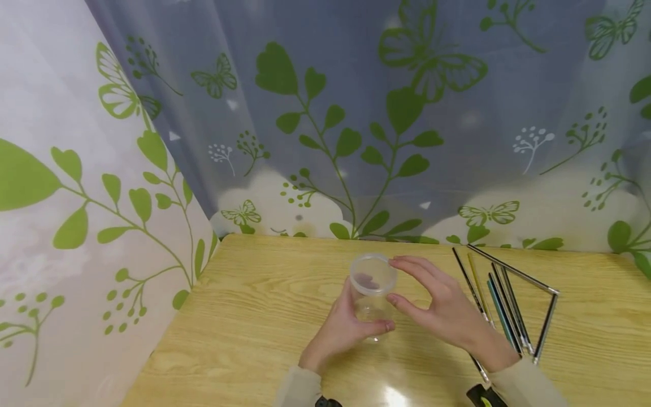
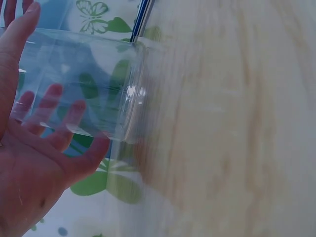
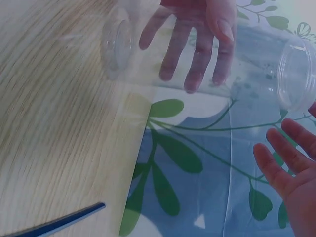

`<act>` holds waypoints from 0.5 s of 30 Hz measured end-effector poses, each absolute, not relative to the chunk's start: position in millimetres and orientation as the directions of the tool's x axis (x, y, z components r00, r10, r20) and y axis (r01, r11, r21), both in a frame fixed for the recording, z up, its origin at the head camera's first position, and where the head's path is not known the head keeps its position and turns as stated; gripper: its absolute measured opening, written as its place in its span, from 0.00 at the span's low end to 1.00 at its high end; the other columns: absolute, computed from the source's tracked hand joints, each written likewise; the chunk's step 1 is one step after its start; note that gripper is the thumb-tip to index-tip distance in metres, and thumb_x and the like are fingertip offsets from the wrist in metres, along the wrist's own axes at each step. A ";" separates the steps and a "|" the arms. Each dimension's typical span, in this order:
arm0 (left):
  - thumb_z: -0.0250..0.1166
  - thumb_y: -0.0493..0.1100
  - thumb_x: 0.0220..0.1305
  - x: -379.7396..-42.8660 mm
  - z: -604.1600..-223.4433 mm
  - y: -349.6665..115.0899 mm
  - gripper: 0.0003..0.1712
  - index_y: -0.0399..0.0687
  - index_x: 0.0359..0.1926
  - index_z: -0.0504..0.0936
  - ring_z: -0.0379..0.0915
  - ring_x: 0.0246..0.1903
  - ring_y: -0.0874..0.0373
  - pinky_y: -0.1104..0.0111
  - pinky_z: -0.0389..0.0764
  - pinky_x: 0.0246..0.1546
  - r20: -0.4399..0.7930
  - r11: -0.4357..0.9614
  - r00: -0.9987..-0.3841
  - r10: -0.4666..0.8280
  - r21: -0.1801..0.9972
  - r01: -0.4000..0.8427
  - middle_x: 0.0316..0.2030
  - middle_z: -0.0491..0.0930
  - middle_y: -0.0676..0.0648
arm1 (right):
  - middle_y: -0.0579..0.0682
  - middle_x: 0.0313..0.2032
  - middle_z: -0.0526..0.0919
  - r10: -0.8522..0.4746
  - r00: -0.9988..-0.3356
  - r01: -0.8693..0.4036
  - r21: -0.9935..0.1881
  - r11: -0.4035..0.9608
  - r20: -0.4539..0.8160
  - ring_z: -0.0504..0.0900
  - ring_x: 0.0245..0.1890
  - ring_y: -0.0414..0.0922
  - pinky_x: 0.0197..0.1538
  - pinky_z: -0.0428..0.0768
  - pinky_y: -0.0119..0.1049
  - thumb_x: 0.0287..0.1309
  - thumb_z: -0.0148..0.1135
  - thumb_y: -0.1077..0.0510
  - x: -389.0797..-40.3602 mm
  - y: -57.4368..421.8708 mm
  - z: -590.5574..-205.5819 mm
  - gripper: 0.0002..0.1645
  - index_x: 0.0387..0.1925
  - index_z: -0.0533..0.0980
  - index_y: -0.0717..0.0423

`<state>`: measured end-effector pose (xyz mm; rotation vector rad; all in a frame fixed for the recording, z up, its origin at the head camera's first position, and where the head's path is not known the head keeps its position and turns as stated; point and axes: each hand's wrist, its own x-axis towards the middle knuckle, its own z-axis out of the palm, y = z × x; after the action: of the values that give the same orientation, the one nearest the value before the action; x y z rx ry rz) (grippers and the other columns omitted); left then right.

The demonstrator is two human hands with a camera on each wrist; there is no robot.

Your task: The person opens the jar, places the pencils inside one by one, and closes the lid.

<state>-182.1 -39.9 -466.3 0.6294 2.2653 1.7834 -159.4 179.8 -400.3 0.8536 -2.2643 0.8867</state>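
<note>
Jar (image 1: 370, 303) of clear material stands upright in your left hand (image 1: 346, 325), over the middle of the counter (image 1: 254, 311); whether its base touches the wood, you cannot tell from these views. Your left fingers are clamped round its side — thumb across the near face, the others spread behind it and visible through the clear wall. Your right hand (image 1: 442, 305) is up at the right of the jar's rim (image 1: 373, 292), fingers apart and gently bent, the foremost fingertip at the rim's edge and the thumb lower, beside the wall. To your right, pencils lie loosely bunched on the counter: a yellow pencil (image 1: 478, 282), a teal pencil (image 1: 500, 311) and several black ones. Two dark pencils (image 1: 513, 269) meet end to end in a sharp corner on the outer side — and a silvery-tipped end (image 1: 479, 368) shows just below your right wrist. Behind the counter hangs a blue-grey curtain (image 1: 325, 34) printed with green leaves and butterflies. Your sleeves (image 1: 529, 387) are pale beige, with a black strap (image 1: 485, 395) near the right cuff.
</note>
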 end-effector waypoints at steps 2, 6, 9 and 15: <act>0.82 0.52 0.50 -182.2 -466.0 -40.1 0.61 0.78 0.76 0.52 0.62 0.73 0.54 0.40 0.60 0.73 0.113 0.184 -0.888 0.446 0.959 0.215 0.70 0.69 0.60 | 0.53 0.62 0.81 -0.358 -0.642 -0.726 -0.388 0.567 0.678 0.81 0.62 0.52 0.70 0.69 0.24 0.50 0.79 0.59 -160.1 175.7 -398.6 0.39 0.65 0.75 0.52; 0.83 0.52 0.48 -182.6 -465.8 -40.1 0.61 0.80 0.75 0.53 0.62 0.73 0.56 0.42 0.62 0.73 0.111 0.189 -0.887 0.449 0.958 0.215 0.69 0.69 0.63 | 0.53 0.62 0.81 -0.362 -0.645 -0.729 -0.400 0.556 0.673 0.80 0.62 0.51 0.68 0.76 0.35 0.50 0.79 0.58 -162.8 168.1 -394.3 0.40 0.66 0.75 0.52; 0.83 0.52 0.49 -183.0 -466.5 -40.2 0.60 0.80 0.75 0.53 0.62 0.73 0.56 0.41 0.62 0.72 0.116 0.189 -0.886 0.450 0.957 0.221 0.69 0.69 0.63 | 0.52 0.62 0.81 -0.364 -0.656 -0.721 -0.406 0.562 0.661 0.80 0.62 0.51 0.65 0.79 0.46 0.49 0.80 0.57 -165.2 163.5 -391.6 0.40 0.65 0.75 0.52; 0.81 0.53 0.52 -183.8 -467.9 -41.0 0.59 0.81 0.75 0.52 0.63 0.72 0.55 0.39 0.65 0.70 0.126 0.215 -0.881 0.456 0.945 0.246 0.68 0.70 0.64 | 0.52 0.62 0.80 -0.380 -0.688 -0.704 -0.440 0.558 0.619 0.80 0.62 0.52 0.61 0.81 0.55 0.52 0.79 0.54 -169.4 157.1 -389.6 0.37 0.64 0.76 0.50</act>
<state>-183.8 -41.0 -467.9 0.6747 2.3024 1.7368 -169.4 157.1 -389.6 0.8738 -2.3364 0.9493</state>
